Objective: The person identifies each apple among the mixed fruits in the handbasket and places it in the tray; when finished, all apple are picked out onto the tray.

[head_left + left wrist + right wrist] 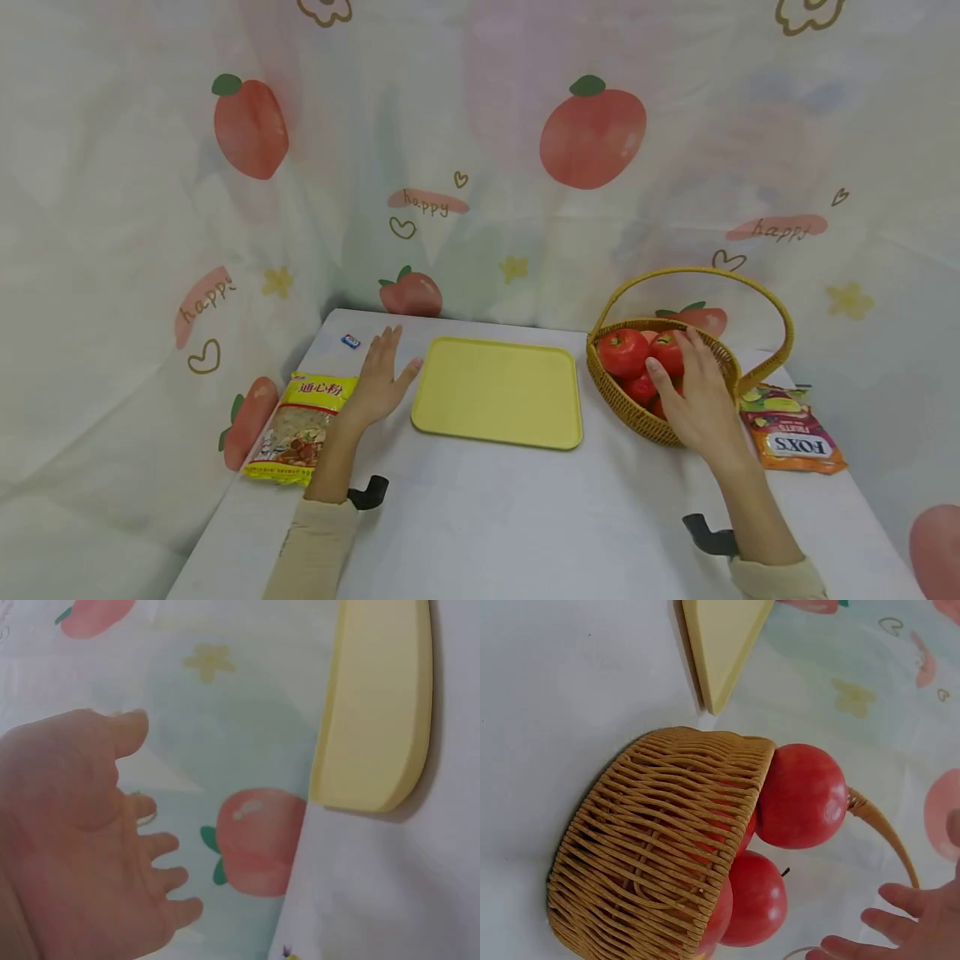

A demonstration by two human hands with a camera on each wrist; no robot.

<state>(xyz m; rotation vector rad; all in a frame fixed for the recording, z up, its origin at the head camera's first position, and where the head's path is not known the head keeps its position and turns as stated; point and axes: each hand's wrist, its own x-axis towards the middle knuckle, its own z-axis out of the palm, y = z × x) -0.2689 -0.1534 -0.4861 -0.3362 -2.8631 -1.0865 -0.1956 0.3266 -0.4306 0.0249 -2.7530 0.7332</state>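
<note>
My left hand hovers between a yellow-and-clear food packet and a flat yellow tray. Its fingers are extended, the thumb is spread toward the tray, and the palm holds nothing. On the right, my other hand is raised over the near side of a wicker basket, overlapping it in the head view. Several red apples fill that basket. In the right wrist view, the loosely spread fingers hang beyond the apples with nothing in them.
An orange and purple FOX'S bag lies right of the basket, whose tall arched handle stands upright. A small blue wrapped item sits at the table's back left. Fruit-printed cloth hangs behind the white table.
</note>
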